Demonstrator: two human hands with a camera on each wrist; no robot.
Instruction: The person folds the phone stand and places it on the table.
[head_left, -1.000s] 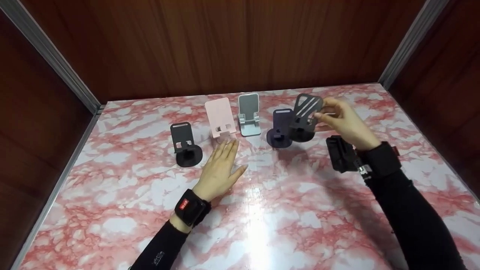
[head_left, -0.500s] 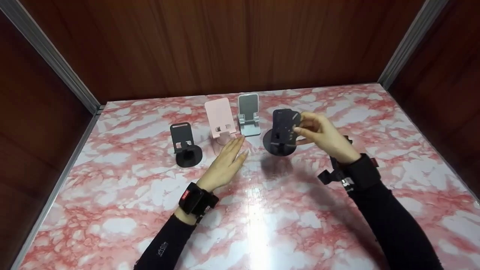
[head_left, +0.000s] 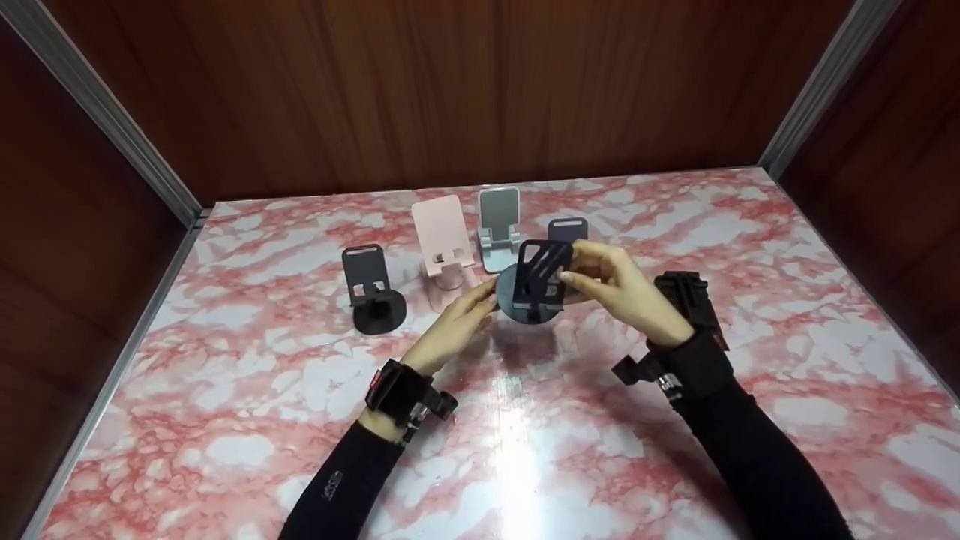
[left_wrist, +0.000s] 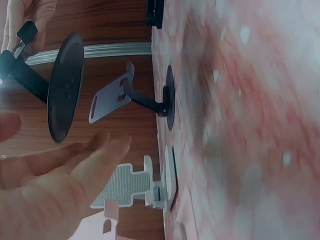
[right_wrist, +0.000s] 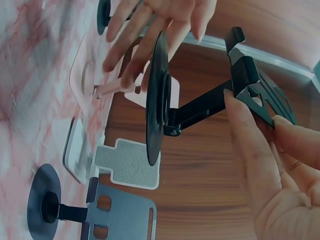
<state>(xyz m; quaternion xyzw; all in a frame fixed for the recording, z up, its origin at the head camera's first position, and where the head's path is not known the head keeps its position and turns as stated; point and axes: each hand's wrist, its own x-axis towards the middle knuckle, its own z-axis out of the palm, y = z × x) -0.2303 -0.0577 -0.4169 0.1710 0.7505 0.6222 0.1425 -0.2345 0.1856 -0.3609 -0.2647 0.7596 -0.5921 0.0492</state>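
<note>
My right hand (head_left: 615, 291) pinches a black phone stand (head_left: 531, 291) with slanted slots by the edge of its back plate. The stand hangs above the table, its round base (right_wrist: 157, 100) tipped up toward the left hand. Close to that base is my left hand (head_left: 454, 330), fingers (left_wrist: 95, 165) extended; the wrist views show a gap between them and the base. Behind the held stand, a dark purple phone stand (head_left: 568, 228) is partly hidden. A grey-and-white phone stand (head_left: 499, 214) and a pink phone stand (head_left: 441, 232) stand behind the hands.
Another black phone stand (head_left: 366, 271) with a round base stands at the left. A black ridged object (head_left: 688, 300) lies on the right, beyond the right wrist. The pink marbled table (head_left: 240, 450) is bounded by brown wood panels (head_left: 465, 90) and metal corner rails.
My right hand has carried the slotted stand left and toward me, from beside the purple stand to in front of it. The left hand has turned its palm more toward the held stand.
</note>
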